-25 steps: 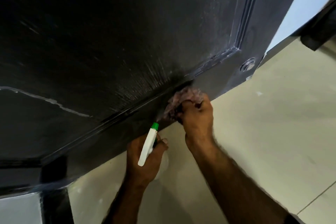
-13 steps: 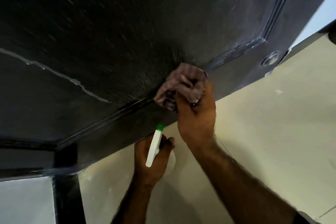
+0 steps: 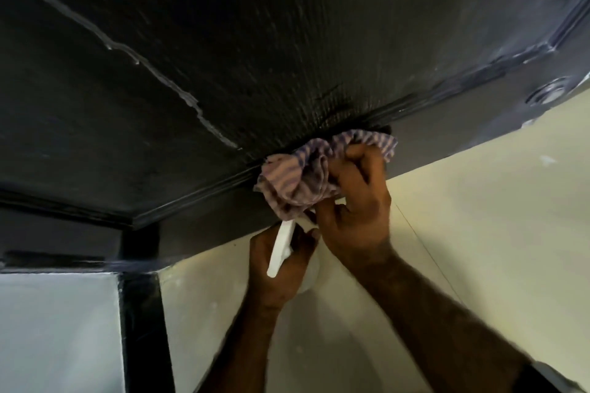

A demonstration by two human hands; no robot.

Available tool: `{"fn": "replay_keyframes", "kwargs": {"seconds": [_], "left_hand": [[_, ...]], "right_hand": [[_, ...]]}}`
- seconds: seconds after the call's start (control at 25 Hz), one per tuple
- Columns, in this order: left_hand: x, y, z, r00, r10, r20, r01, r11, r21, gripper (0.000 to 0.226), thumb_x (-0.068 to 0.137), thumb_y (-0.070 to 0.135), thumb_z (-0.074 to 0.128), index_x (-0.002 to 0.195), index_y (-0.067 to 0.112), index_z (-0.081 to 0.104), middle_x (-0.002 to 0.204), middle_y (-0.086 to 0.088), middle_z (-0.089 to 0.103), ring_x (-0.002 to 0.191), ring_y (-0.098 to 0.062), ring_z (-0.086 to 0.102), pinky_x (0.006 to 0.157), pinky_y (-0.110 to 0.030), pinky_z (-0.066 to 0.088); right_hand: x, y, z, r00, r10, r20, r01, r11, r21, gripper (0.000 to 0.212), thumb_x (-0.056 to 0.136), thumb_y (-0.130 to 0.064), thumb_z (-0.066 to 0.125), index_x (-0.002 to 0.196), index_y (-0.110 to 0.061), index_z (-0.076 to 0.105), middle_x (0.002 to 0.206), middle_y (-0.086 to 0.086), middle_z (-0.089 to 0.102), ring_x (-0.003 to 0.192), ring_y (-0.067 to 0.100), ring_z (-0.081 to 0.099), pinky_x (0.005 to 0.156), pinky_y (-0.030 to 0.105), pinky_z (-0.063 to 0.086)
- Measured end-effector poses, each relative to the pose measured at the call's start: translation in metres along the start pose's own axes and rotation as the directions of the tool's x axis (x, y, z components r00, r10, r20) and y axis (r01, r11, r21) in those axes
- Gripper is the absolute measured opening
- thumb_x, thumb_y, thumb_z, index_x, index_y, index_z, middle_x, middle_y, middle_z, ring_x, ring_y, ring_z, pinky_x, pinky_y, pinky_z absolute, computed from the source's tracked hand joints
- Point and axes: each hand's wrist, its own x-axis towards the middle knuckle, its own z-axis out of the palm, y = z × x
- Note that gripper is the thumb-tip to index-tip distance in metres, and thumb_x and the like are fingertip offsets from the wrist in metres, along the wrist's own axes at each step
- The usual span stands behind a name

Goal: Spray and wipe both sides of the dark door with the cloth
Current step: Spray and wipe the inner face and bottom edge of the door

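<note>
The dark door (image 3: 287, 41) fills the upper part of the head view, its panel streaked with wet marks. My right hand (image 3: 357, 201) grips a bunched striped cloth (image 3: 306, 175) and presses it against the moulding at the bottom of the door panel. Just below it, my left hand (image 3: 281, 268) holds a white spray bottle (image 3: 281, 249) by its neck. The bottle's nozzle tip is hidden behind the cloth and my right hand.
A round metal fitting (image 3: 547, 93) sits low on the door near its right edge. Pale floor tiles (image 3: 479, 233) lie below the door. A black door frame post (image 3: 140, 313) and a white wall (image 3: 57, 329) stand at the lower left.
My right hand has slid the cloth leftward along the lower moulding after a short upward stroke on the panel. The left hand stays below with the bottle, now closer under the cloth.
</note>
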Motion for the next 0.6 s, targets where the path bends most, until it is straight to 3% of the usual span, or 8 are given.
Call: {"fn": "replay_keyframes", "kwargs": {"seconds": [0.08, 0.16, 0.2, 0.28, 0.36, 0.44, 0.52, 0.6], "left_hand": [[-0.004, -0.010, -0.009, 0.999, 0.048, -0.012, -0.048, 0.999, 0.025, 0.038, 0.080, -0.003, 0.085, 0.082, 0.031, 0.069, 0.081, 0.031, 0.074, 0.078, 0.007, 0.071, 0.072, -0.010, 0.055], [-0.012, -0.021, -0.021, 0.997, 0.071, 0.021, -0.071, 0.997, 0.013, 0.020, 0.085, 0.010, 0.083, 0.091, 0.026, 0.075, 0.091, 0.016, 0.079, 0.089, -0.005, 0.075, 0.083, -0.025, 0.061], [-0.017, -0.025, -0.023, 0.998, 0.061, 0.034, -0.061, 0.998, 0.020, 0.013, 0.087, 0.015, 0.083, 0.093, 0.024, 0.076, 0.092, 0.010, 0.079, 0.090, -0.011, 0.076, 0.085, -0.031, 0.062], [-0.021, -0.027, -0.027, 1.000, 0.000, 0.024, 0.000, 1.000, 0.018, 0.009, 0.087, 0.024, 0.084, 0.092, 0.023, 0.076, 0.090, 0.006, 0.079, 0.089, -0.014, 0.076, 0.084, -0.036, 0.063], [-0.020, -0.029, -0.028, 0.999, -0.029, 0.017, 0.029, 0.999, 0.017, 0.016, 0.086, 0.036, 0.085, 0.091, 0.024, 0.076, 0.088, 0.006, 0.078, 0.086, -0.015, 0.076, 0.082, -0.036, 0.063], [-0.020, -0.034, -0.030, 1.000, -0.021, 0.008, 0.021, 1.000, -0.001, 0.016, 0.085, 0.038, 0.083, 0.090, 0.025, 0.076, 0.088, 0.007, 0.079, 0.087, -0.015, 0.076, 0.083, -0.036, 0.063], [-0.025, -0.038, -0.034, 1.000, 0.014, -0.001, -0.014, 1.000, -0.024, 0.011, 0.087, 0.032, 0.083, 0.095, 0.030, 0.075, 0.094, 0.010, 0.079, 0.093, -0.014, 0.076, 0.088, -0.032, 0.062], [-0.032, -0.042, -0.044, 0.999, 0.043, -0.033, -0.044, 0.998, -0.037, 0.015, 0.088, 0.035, 0.083, 0.100, 0.032, 0.075, 0.099, 0.015, 0.078, 0.099, -0.011, 0.075, 0.092, -0.029, 0.060]], "right_hand": [[-0.025, 0.034, 0.006, 0.980, -0.034, 0.194, 0.071, 0.979, -0.189, 0.025, 0.095, -0.023, 0.069, 0.117, -0.014, 0.065, 0.117, 0.021, 0.057, 0.102, 0.029, 0.058, 0.080, 0.030, 0.054], [-0.046, 0.055, 0.007, 0.939, 0.199, 0.281, -0.144, 0.968, -0.205, 0.033, 0.098, -0.038, 0.055, 0.111, -0.012, 0.070, 0.114, 0.015, 0.056, 0.096, 0.030, 0.060, 0.080, 0.038, 0.057], [-0.048, 0.053, 0.007, 0.924, 0.295, 0.242, -0.259, 0.951, -0.171, 0.035, 0.099, -0.038, 0.053, 0.106, -0.010, 0.072, 0.111, 0.013, 0.056, 0.094, 0.026, 0.060, 0.081, 0.039, 0.056], [-0.037, 0.035, 0.015, 0.949, 0.292, 0.121, -0.290, 0.956, -0.031, 0.017, 0.097, -0.020, 0.061, 0.098, -0.007, 0.073, 0.106, 0.010, 0.057, 0.092, 0.016, 0.057, 0.079, 0.042, 0.057], [-0.013, -0.002, 0.017, 0.993, 0.118, 0.021, -0.119, 0.987, 0.105, 0.008, 0.094, 0.000, 0.067, 0.099, -0.005, 0.070, 0.106, 0.015, 0.057, 0.096, 0.014, 0.056, 0.079, 0.030, 0.057], [0.005, -0.019, 0.023, 0.989, -0.143, -0.037, 0.144, 0.989, 0.039, 0.014, 0.097, 0.002, 0.063, 0.107, -0.007, 0.067, 0.109, 0.016, 0.053, 0.099, 0.016, 0.052, 0.079, 0.020, 0.047], [-0.013, 0.005, 0.034, 0.948, -0.301, 0.102, 0.314, 0.935, -0.165, 0.015, 0.104, -0.011, 0.057, 0.115, -0.013, 0.066, 0.107, 0.013, 0.047, 0.092, 0.027, 0.050, 0.072, 0.032, 0.041], [-0.054, 0.051, 0.044, 0.879, -0.306, 0.366, 0.405, 0.884, -0.234, 0.013, 0.103, -0.014, 0.062, 0.113, -0.012, 0.071, 0.101, 0.016, 0.049, 0.087, 0.036, 0.054, 0.069, 0.042, 0.039]]}}
